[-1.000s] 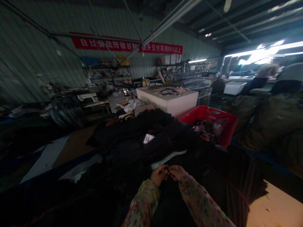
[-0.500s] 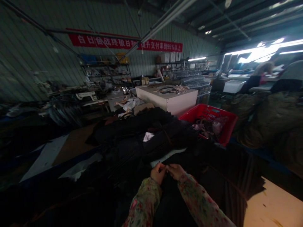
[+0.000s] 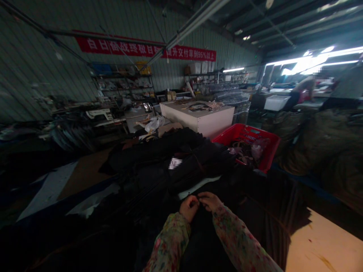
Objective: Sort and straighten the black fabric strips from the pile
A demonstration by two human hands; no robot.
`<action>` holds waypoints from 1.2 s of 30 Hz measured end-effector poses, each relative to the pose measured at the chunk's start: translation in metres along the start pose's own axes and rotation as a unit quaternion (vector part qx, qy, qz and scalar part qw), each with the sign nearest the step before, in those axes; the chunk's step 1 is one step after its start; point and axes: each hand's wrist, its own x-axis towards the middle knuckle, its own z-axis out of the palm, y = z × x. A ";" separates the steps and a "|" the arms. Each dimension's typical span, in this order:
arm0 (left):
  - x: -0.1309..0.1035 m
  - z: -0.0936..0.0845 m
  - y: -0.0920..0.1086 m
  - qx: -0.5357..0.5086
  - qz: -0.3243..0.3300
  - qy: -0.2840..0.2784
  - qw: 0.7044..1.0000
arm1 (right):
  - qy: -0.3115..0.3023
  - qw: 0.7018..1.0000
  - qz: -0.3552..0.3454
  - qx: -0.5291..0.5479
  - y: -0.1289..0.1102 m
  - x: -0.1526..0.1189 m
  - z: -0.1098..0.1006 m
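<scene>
My left hand (image 3: pixel 189 207) and my right hand (image 3: pixel 210 201) meet fingertip to fingertip over a pile of dark material (image 3: pixel 153 189). Both are pinched closed; whatever lies between the fingertips is too small and dark to make out. Just beyond them a pale strip (image 3: pixel 198 187) lies across the dark pile. Farther back, a small whitish piece (image 3: pixel 175 163) rests on a dark bundle (image 3: pixel 198 160) that has a band around it.
Behind the pile stands a white cabinet (image 3: pixel 198 119). A red basket (image 3: pixel 270 151) with scraps is at its right. Brownish heaps (image 3: pixel 326 139) lie farther right, a pale board (image 3: pixel 323 241) at lower right. A person (image 3: pixel 306 87) bends over a far table.
The whole view has shifted slightly, so most things sit a little farther left. My hands stay together with their fingertips pinched, the right fingers slightly changed. The far person's pose shows more clearly.
</scene>
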 end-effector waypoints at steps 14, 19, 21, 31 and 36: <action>0.009 0.000 -0.009 -0.005 -0.026 -0.048 0.998 | 0.134 0.981 -0.120 -0.078 -0.012 -0.011 0.017; 0.012 -0.002 -0.012 -0.021 -0.058 -0.002 0.998 | 0.227 0.924 -0.236 -0.196 -0.005 -0.006 0.027; 0.013 -0.002 -0.013 -0.032 -0.067 0.004 0.997 | 0.264 0.889 -0.276 -0.254 0.001 -0.004 0.031; 0.015 -0.005 -0.015 -0.130 -0.097 -0.022 0.987 | 0.237 0.877 -0.311 -0.281 0.004 -0.009 0.028; 0.008 -0.003 -0.010 -0.143 -0.102 -0.042 0.984 | 0.222 0.907 -0.240 -0.266 0.001 -0.012 0.023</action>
